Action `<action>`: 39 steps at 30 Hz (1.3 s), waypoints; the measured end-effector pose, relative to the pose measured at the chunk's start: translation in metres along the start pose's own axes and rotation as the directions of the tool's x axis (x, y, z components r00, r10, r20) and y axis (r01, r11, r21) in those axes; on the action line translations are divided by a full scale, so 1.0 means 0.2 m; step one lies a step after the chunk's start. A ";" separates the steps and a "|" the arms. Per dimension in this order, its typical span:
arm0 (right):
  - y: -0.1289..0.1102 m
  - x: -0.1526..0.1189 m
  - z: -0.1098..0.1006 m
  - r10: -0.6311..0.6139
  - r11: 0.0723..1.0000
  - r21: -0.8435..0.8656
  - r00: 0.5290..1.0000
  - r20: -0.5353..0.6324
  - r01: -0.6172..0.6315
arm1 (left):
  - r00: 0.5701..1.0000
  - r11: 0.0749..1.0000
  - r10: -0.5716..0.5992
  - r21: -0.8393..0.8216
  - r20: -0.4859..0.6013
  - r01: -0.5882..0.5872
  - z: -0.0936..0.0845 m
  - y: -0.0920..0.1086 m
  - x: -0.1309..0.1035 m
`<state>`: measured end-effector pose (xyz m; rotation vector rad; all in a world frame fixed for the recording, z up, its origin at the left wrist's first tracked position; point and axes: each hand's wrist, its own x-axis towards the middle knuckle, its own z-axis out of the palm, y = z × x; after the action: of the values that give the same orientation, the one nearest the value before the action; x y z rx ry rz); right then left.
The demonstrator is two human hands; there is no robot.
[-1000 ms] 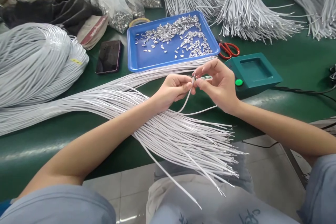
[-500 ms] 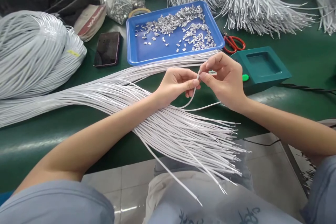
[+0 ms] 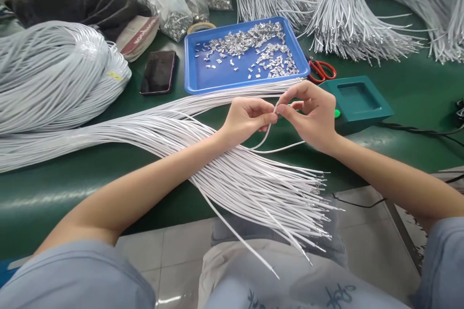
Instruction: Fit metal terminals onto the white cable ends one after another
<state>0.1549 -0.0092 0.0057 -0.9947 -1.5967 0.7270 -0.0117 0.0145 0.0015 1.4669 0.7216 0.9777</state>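
My left hand (image 3: pixel 246 118) is closed in a pinch on a single white wire (image 3: pixel 267 131), close to the wire's end. My right hand (image 3: pixel 312 113) pinches the tip of that same wire with thumb and forefinger, right beside the left fingertips. Whatever sits at the tip is too small to make out. Under my left forearm lies a thick bundle of white wires (image 3: pixel 232 174), its bare metal ends fanned out toward the lower right. Just beyond my hands is a blue tray (image 3: pixel 195 88) with many small silvery metal terminals (image 3: pixel 237 41).
Behind the right hand are red-handled scissors (image 3: pixel 322 71) and a green box-like device (image 3: pixel 384 108). A phone (image 3: pixel 158 72) lies left of the tray. A large wire coil (image 3: pixel 54 77), plastic bags of metal pieces (image 3: pixel 174 14) and more wire bundles (image 3: pixel 340 14) stand around the green table (image 3: pixel 152 210).
The camera view has shifted slightly, so the tray and phone appear further right and lower. Both hands keep their pinch on the wire, with fingertips a little closer together.
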 end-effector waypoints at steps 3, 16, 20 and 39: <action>0.00 0.01 -0.01 0.004 1.000 0.026 1.000 0.009 -0.004 | 0.998 0.994 -0.058 -0.093 0.039 0.062 0.01 -0.01 0.00; -0.13 0.02 -0.02 0.518 0.558 0.537 0.771 0.370 -0.633 | 0.874 0.485 0.365 0.736 0.321 -0.473 -0.10 0.17 0.02; -0.12 0.03 -0.01 0.574 0.515 0.528 0.729 0.374 -0.676 | 0.914 0.567 0.340 0.727 0.223 -0.388 -0.08 0.15 0.03; 0.04 0.09 -0.08 -0.444 0.650 -0.546 0.848 0.290 0.528 | 0.852 0.843 -0.460 -0.178 0.252 0.507 -0.08 0.17 0.06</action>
<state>0.1707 0.0100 0.0112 -0.8894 -2.1663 -0.1386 -0.0234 0.0276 0.0369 1.0718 0.7507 0.4926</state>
